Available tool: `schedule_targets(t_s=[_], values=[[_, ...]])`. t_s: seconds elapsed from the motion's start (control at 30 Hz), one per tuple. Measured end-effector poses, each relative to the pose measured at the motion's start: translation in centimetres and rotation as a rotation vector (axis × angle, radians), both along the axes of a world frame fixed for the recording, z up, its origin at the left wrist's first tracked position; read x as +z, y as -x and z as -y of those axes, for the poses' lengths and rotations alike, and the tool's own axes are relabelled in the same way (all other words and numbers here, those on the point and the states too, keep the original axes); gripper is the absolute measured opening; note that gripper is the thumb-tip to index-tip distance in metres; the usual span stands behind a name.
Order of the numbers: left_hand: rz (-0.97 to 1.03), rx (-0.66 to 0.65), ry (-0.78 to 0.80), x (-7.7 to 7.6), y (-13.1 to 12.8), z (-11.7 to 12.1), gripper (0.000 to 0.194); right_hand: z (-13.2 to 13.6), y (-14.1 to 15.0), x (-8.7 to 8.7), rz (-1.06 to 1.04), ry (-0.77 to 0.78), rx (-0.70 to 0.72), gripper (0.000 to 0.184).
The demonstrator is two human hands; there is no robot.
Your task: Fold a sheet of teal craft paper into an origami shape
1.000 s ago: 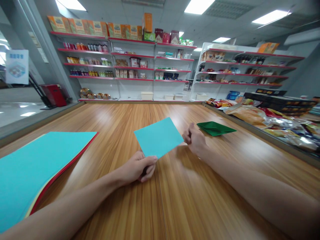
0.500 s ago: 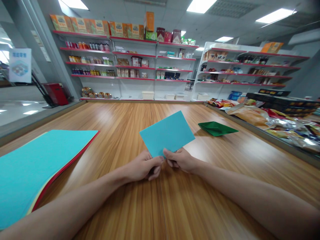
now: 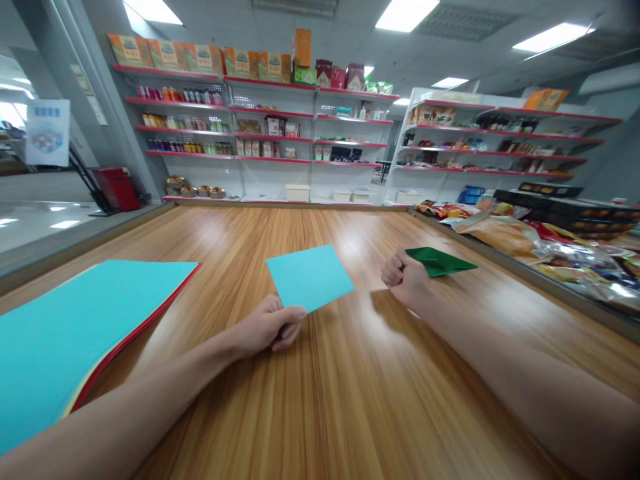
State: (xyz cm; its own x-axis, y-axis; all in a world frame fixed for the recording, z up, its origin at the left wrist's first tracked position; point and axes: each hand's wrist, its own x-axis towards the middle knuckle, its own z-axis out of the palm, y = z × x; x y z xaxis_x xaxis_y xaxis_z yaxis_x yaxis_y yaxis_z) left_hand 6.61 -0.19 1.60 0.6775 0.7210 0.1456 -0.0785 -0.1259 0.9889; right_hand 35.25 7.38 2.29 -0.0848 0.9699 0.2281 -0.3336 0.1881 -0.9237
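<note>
In the head view my left hand point(image 3: 273, 325) pinches the near corner of a light-blue sheet of paper point(image 3: 310, 277) between thumb and curled fingers. The sheet is tilted up and faces me above the wooden table. My right hand point(image 3: 407, 277) is closed in a fist, with nothing visible in it, to the right of the sheet and apart from it. Just beyond that fist lies a dark green folded paper point(image 3: 443, 262), its left end partly covered by the hand; whether they touch I cannot tell.
A stack of large coloured sheets point(image 3: 95, 327), blue on top with yellow and red edges below, lies at the left of the wooden table point(image 3: 250, 413). Packaged snacks point(image 3: 565, 250) fill the area past the right edge. Stocked shelves point(image 3: 273, 160) stand beyond the far edge.
My right hand has let go of the blue paper and moved right and away from me, beside the green folded paper. The blue paper, in my left hand, has shifted slightly left.
</note>
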Motion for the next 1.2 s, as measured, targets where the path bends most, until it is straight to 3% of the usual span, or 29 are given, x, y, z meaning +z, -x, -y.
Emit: schedule_targets(t_s=[0.13, 0.27, 0.47, 0.63, 0.73, 0.87, 1.03, 1.2], values=[[0.030, -0.020, 0.033, 0.1, -0.3, -0.2, 0.047, 2.2, 2.8, -0.6, -0.025, 0.206, 0.387, 0.061], [0.035, -0.050, 0.097, -0.1, -0.4, -0.1, 0.043, 3.4, 5.0, -0.9, -0.084, 0.285, 0.352, 0.058], [0.055, 0.000, 0.156, -0.5, -0.7, -0.3, 0.038, 3.2, 4.1, -0.7, -0.166, 0.311, 0.332, 0.049], [0.239, 0.255, 0.215, -0.3, -1.1, -0.9, 0.026, 4.2, 4.4, -0.3, -0.095, 0.409, 0.542, 0.054], [0.304, 0.339, 0.245, -0.1, -1.2, -1.2, 0.025, 5.1, 5.0, 0.0, 0.010, 0.456, 0.690, 0.055], [0.222, 0.301, 0.235, -0.1, -1.5, -0.8, 0.037, 6.5, 6.3, 0.1, 0.251, 0.383, 0.762, 0.055], [-0.185, 0.082, 0.068, -0.1, -2.2, 0.4, 0.066, 8.0, 7.8, 0.1, 0.418, 0.163, 0.735, 0.060], [-0.176, 0.150, 0.022, -0.3, -2.3, 0.5, 0.067, 7.8, 8.0, 0.0, 0.433, 0.095, 0.745, 0.059]])
